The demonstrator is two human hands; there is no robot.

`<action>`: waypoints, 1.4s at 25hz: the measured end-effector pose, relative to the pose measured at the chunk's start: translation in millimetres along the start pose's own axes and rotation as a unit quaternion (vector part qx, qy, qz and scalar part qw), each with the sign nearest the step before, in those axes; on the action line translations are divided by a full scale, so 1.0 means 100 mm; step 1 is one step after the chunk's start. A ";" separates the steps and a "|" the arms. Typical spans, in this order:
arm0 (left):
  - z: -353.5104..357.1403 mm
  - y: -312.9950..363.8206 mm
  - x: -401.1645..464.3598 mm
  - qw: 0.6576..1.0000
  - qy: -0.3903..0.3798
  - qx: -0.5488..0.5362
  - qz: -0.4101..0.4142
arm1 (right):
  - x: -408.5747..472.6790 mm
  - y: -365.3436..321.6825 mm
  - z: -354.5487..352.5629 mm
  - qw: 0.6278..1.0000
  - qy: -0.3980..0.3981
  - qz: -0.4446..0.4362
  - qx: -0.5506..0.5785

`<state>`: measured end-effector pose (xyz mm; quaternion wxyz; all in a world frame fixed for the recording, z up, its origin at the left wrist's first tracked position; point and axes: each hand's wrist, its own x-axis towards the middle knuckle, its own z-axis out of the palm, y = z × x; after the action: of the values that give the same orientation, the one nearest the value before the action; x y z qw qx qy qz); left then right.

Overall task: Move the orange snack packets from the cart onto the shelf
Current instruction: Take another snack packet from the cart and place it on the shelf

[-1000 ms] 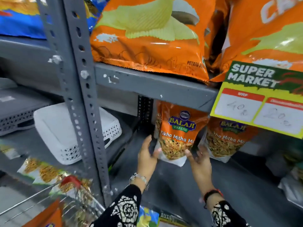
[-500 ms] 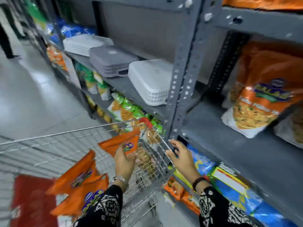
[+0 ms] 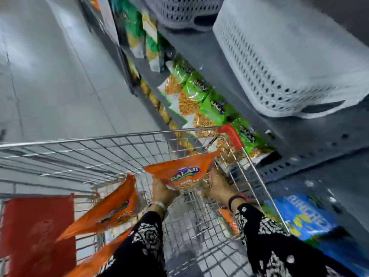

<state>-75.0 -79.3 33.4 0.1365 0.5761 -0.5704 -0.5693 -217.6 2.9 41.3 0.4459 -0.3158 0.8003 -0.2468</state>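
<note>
An orange snack packet [image 3: 182,171] with a blue Balaji logo is held above the wire cart [image 3: 111,154], near its right front corner. My left hand [image 3: 162,190] grips its left lower edge and my right hand [image 3: 216,188] grips its right lower edge. More orange packets [image 3: 111,210] lie in the cart to the left, leaning against each other. The grey metal shelf [image 3: 295,148] runs along the right side, beside the cart.
A white perforated basket [image 3: 289,56] sits upside down on the shelf, a grey one [image 3: 179,11] behind it. Green snack packets [image 3: 199,90] line the lower shelf, blue bags [image 3: 311,222] lie lower right. A red panel [image 3: 38,230] fills the cart's near left. Grey aisle floor [image 3: 60,76] stretches left.
My view swung from the shelf down to the cart. My left hand lifted an orange packet out, and my right hand has now joined it on the packet.
</note>
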 end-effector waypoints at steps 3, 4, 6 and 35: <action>0.13 -0.19 0.26 1.000 -0.016 0.026 0.001 | 0.36 0.11 0.16 1.000 -0.014 -0.009 0.024; 0.15 -0.19 0.30 0.999 -0.022 0.032 0.015 | 0.43 0.13 0.20 0.999 -0.001 -0.011 0.045; 0.19 -0.22 0.40 1.000 0.009 0.010 0.019 | 0.53 0.15 0.26 0.996 0.043 -0.020 0.081; 1.47 2.02 -3.42 0.836 -0.312 0.005 0.451 | -4.29 0.69 -2.00 0.854 0.508 -0.075 0.083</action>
<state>-193.4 207.5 320.9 0.1902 0.0480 -0.7820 -0.5916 -238.5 384.0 330.3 -0.0181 -0.1668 0.8659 -0.4712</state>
